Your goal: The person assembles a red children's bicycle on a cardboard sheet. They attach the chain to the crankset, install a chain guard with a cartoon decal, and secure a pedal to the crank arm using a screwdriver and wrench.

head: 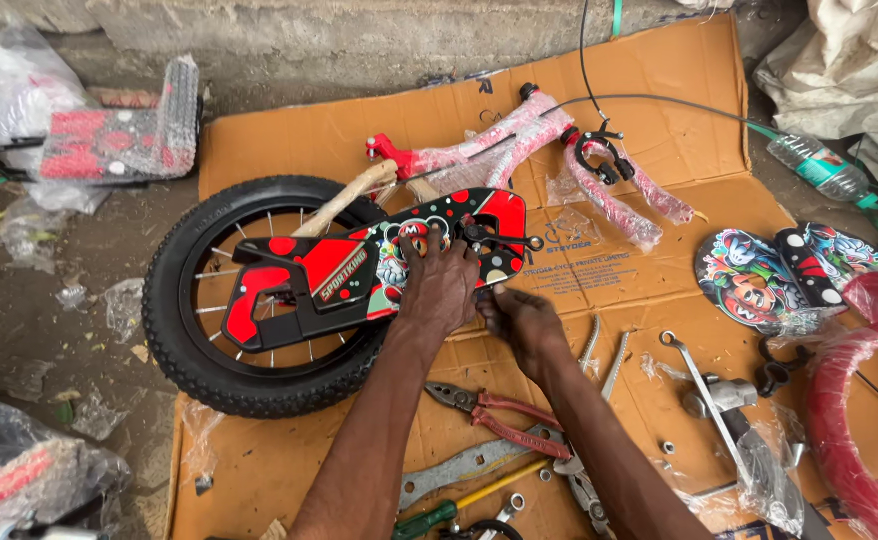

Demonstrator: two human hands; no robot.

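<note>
**Hands on chain guard, bike parts spread on cardboard**

Seen from above: left hand (441, 285) laid flat on the red-and-black chain guard (359, 270), fingers spread and pressing down, closed around nothing. Right hand (521, 322) just beside it at the guard's lower right edge, fingers curled at something small; cannot tell what, nor how tight the grip was. Both forearms reaching up from the bottom edge.

Guard lying across the black-tyred wheel (184, 330), its right end, by the crank (499, 238), past the tyre. Wheel resting at the left edge of a sheet of cardboard (289, 140) spread on the ground. Wrapped red frame (499, 140) beyond the guard, running toward the upper right, with a black brake caliper (599, 155) and cable near its far end.

Below the hands, on the cardboard: red-handled pliers (499, 410), a flat spanner (459, 465), a green-and-yellow screwdriver (449, 510). Further right, a long spanner (704, 385) and a grey metal fitting (719, 395) just beside it.

At the right edge: printed round discs (749, 275) in plastic wrap, a red mudguard (839, 430), and a plastic bottle (819, 168) well apart near the top. At the upper left, off the cardboard, a wrapped red-and-black basket (119, 135).
</note>
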